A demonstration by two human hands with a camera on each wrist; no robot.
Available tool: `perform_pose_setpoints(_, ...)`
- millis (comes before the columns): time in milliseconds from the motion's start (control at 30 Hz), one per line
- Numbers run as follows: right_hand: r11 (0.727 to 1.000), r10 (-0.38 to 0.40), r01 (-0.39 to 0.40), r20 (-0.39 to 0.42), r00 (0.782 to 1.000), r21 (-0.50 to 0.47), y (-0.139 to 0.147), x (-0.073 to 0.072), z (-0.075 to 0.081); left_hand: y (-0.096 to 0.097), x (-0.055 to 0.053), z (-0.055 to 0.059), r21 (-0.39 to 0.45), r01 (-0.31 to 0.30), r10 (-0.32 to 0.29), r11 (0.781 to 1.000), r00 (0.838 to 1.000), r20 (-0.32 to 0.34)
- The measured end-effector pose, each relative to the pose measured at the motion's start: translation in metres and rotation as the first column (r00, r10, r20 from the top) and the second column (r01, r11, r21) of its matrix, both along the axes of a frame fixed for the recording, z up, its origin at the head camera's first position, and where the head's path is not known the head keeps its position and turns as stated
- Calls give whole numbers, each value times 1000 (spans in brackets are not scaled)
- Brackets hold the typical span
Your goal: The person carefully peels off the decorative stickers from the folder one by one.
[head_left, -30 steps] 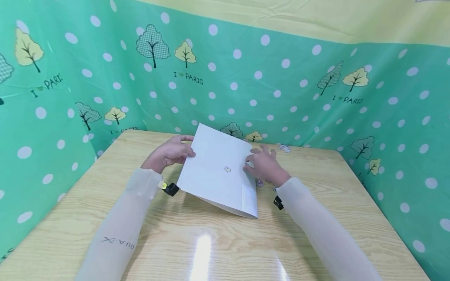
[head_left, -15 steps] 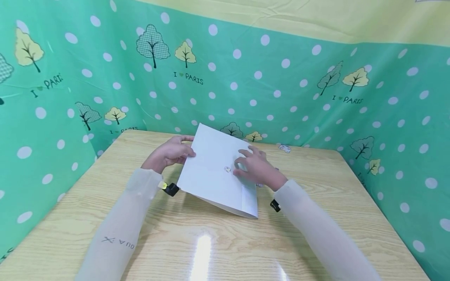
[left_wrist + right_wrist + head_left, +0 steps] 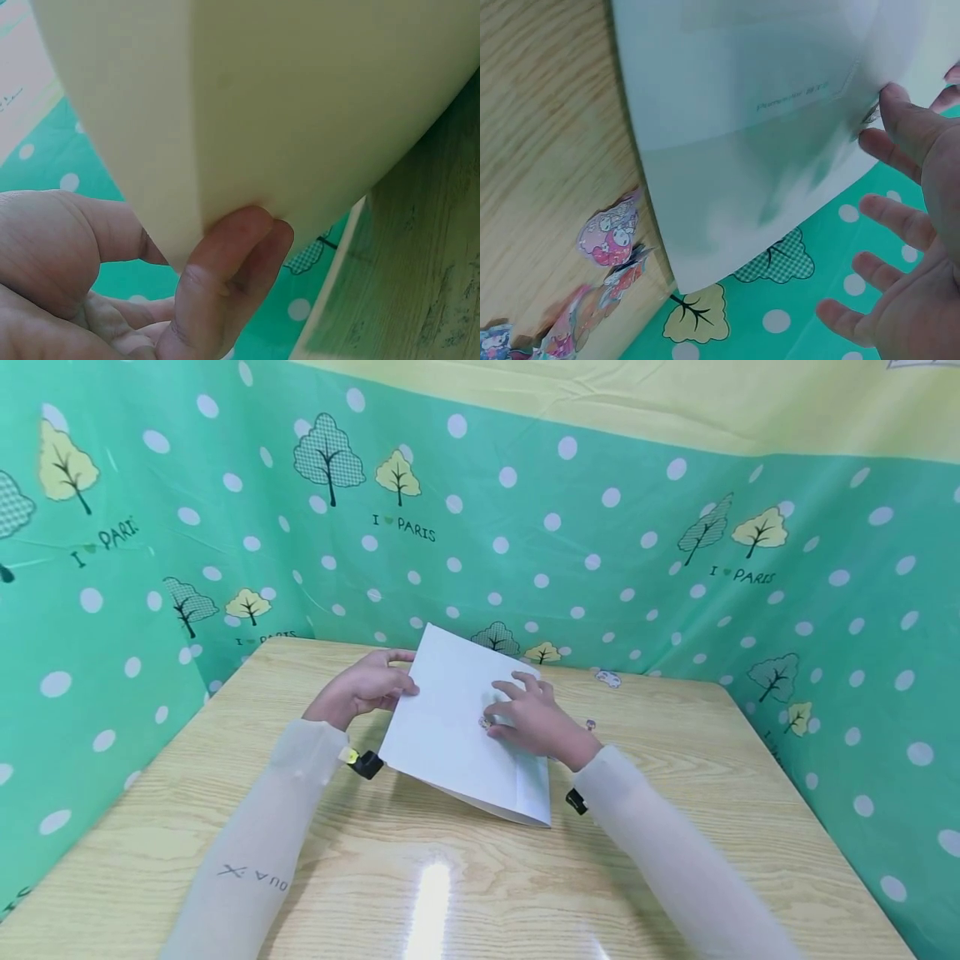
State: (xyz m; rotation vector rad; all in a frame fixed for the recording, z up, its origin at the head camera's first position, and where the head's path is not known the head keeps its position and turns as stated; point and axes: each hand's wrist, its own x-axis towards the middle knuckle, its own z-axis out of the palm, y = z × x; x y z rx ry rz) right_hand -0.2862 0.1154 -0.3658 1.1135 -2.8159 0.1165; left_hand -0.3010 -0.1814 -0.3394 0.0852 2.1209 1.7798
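Note:
A white paper folder (image 3: 450, 710) is tilted up over the table, its far left corner raised. My left hand (image 3: 367, 683) pinches the folder's left edge; in the left wrist view the fingertips (image 3: 244, 225) press on its underside (image 3: 285, 112). My right hand (image 3: 534, 720) is over the folder's right part. Its thumb and index finger stand slightly apart on either side of a small sticker (image 3: 484, 722) on the folder's face. In the right wrist view that sticker (image 3: 871, 114) shows between the two fingertips, and the other fingers are spread.
Several cartoon stickers (image 3: 609, 238) lie on the wooden table (image 3: 360, 877) to the right of the folder. Another sticker (image 3: 608, 678) lies near the back edge. A green dotted curtain (image 3: 525, 527) hangs behind the table and along its sides.
My right hand has moved left across the folder, from its right edge to the small sticker. My left hand and the folder have stayed in place.

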Motion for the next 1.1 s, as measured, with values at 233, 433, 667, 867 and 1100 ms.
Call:
perform_pose_setpoints(233,999,28,-27,-31,999,30,-4,2,2,-1,0,0,2,0,0,1000,1000,-1)
perform_pose_setpoints(433,998,54,-53,-61,997,22,-7,3,5,-1,0,0,2,2,-2,1000,1000,-7)
perform_pose_setpoints(667,999,46,-46,-57,997,13,-10,4,7,-1,0,1,-2,4,-4,1000,1000,-3)
perform_pose_setpoints(867,999,44,-45,-105,993,-4,-11,4,8,-1,0,1,-3,0,0,1000,1000,-8)
perform_pose_setpoints(1100,998,48,-52,-159,986,-23,-8,4,5,-1,0,0,-2,-3,3,1000,1000,-2)
